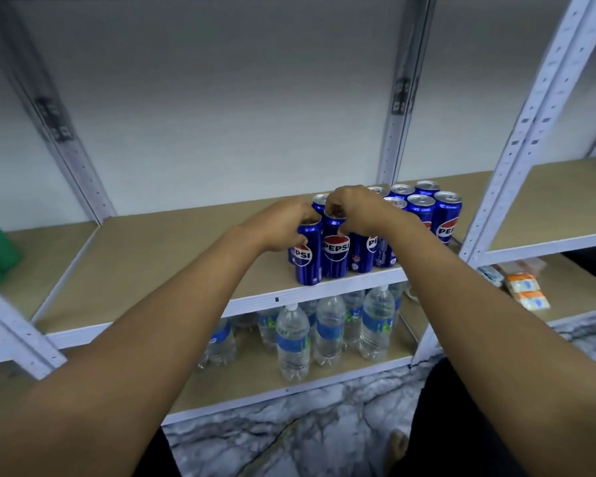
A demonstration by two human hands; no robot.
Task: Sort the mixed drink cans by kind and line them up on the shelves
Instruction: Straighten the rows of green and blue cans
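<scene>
On the shelf (159, 256), each hand grips a blue can top, left hand (283, 225), right hand (355, 211), nudging both into row.

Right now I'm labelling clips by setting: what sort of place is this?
Probably a storeroom or a small shop's stock area: bare slotted metal shelving, Pepsi cans grouped on one shelf, and rows of water bottles on the shelf below. Both hands hold cans.
</scene>
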